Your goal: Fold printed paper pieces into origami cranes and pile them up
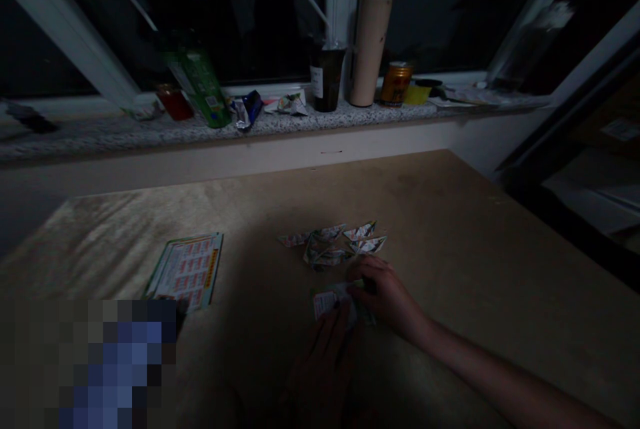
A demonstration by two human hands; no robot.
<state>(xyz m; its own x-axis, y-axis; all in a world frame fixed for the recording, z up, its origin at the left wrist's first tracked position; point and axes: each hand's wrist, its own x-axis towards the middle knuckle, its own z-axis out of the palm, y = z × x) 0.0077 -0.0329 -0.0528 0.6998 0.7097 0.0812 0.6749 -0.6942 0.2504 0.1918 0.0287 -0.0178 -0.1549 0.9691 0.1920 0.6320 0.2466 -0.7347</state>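
The scene is dim. My right hand (383, 296) rests on the table with its fingers curled onto a small printed paper piece (330, 301). My left hand (323, 356) lies just below that paper in deep shadow, fingers pointing up at its lower edge and touching it. Just beyond my hands lies a cluster of several folded printed paper shapes (337, 244). A flat printed leaflet (187, 270) lies to the left on the table.
The tan table (475, 269) reaches back to a stone windowsill (125, 132). On the sill stand a green bottle (200, 86), a red jar (174, 101), a dark cup with a straw (326, 76), a tall beige flask (371, 39), a can (396, 82) and wrappers (247, 109).
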